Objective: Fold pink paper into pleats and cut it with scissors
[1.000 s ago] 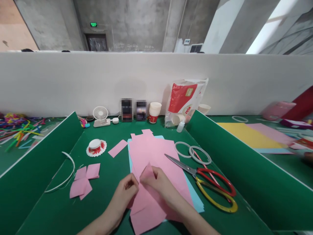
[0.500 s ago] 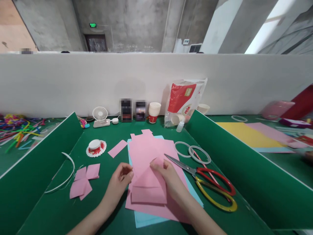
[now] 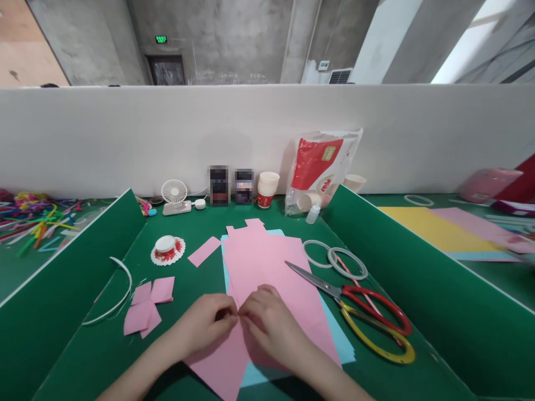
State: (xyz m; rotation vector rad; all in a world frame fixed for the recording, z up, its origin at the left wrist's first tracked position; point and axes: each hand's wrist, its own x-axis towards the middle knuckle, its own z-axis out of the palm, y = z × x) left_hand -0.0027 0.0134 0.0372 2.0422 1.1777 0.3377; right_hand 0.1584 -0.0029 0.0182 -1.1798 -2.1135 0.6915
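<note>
My left hand [image 3: 211,323] and my right hand [image 3: 271,323] meet in the middle, thumbs and fingertips pinched together. Between them is a pink paper sheet [image 3: 221,365], its lower part slanting toward me below the left hand. The pinched edge is mostly hidden by my fingers. Beneath lies a larger pink paper stack [image 3: 267,250], on top of light blue paper [image 3: 343,345]. To the right of my right hand, large scissors [image 3: 334,289] with one red and one yellow handle lie partly on the stack, blades slightly apart.
Small pink squares [image 3: 150,303], a white curved strip [image 3: 125,289], a pink strip [image 3: 204,252] and a paper hat-like piece [image 3: 168,249] lie left. White rings [image 3: 346,263], a bottle [image 3: 313,214] and a paper cup [image 3: 267,189] stand or lie beyond. Green dividers [image 3: 418,278] flank the desk.
My hands have come together, and the left fingers now pinch paper too. The pink sheet in them has turned and come toward me, its lower part now slanting. The camera view has shifted slightly.
</note>
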